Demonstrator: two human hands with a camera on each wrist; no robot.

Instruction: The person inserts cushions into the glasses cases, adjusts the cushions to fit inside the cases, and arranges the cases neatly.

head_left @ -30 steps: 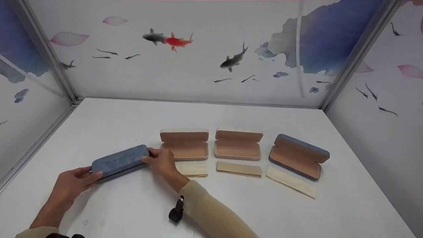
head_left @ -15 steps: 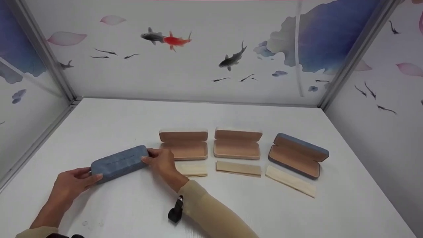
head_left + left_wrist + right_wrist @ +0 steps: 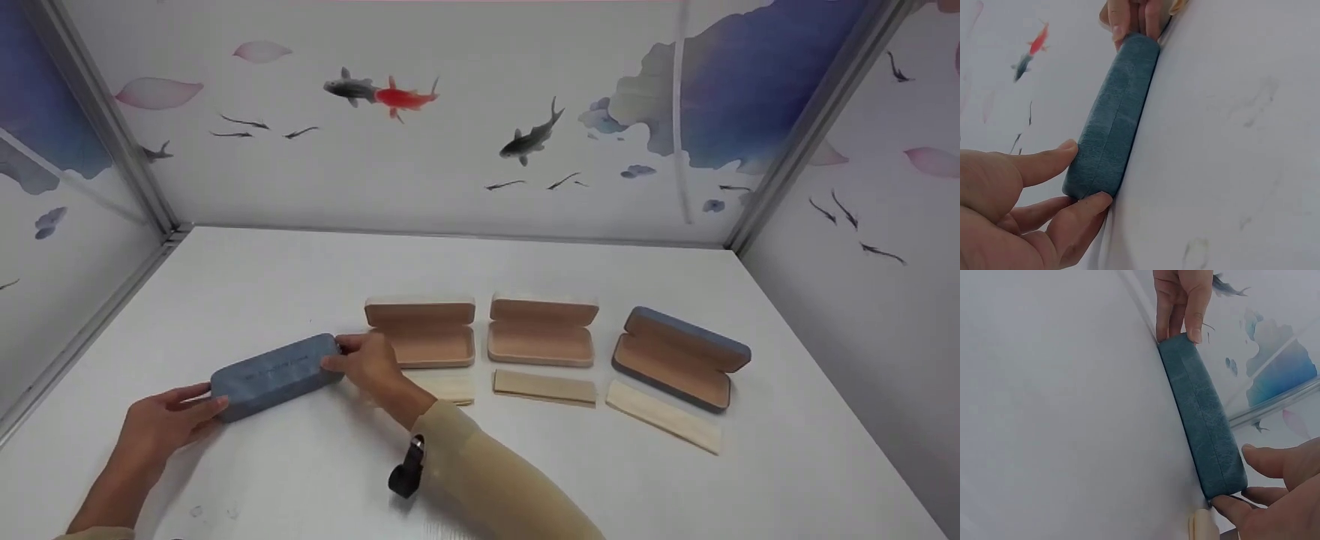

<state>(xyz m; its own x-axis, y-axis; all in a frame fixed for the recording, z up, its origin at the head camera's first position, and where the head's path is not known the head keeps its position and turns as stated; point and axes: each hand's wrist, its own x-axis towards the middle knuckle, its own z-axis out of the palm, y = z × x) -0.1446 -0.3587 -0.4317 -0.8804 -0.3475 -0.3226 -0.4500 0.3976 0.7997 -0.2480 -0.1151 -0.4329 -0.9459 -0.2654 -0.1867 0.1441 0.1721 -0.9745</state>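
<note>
A blue glasses case (image 3: 277,376), its lid down and small lettering on top, lies at a slant on the left part of the white table. My left hand (image 3: 163,421) holds its left end, thumb at the top edge and fingers at the end. At the opposite end my right hand (image 3: 371,367) grips the case in the same way, its thumb on the near top corner. In the left wrist view a thin seam runs along the case (image 3: 1112,118). The right wrist view shows both hands at the ends of the case (image 3: 1202,419).
Two pale cases (image 3: 431,350) (image 3: 541,345) and a blue one (image 3: 675,373) stand with raised lids and tan linings. Folded cloths (image 3: 454,390) (image 3: 544,387) (image 3: 664,416) lie before them, the left one partly behind my right arm. Printed walls (image 3: 450,150) enclose the table.
The dark gap along the near side of the held blue case is gone, and its near side now looks evenly blue. Both hands stay at its ends.
</note>
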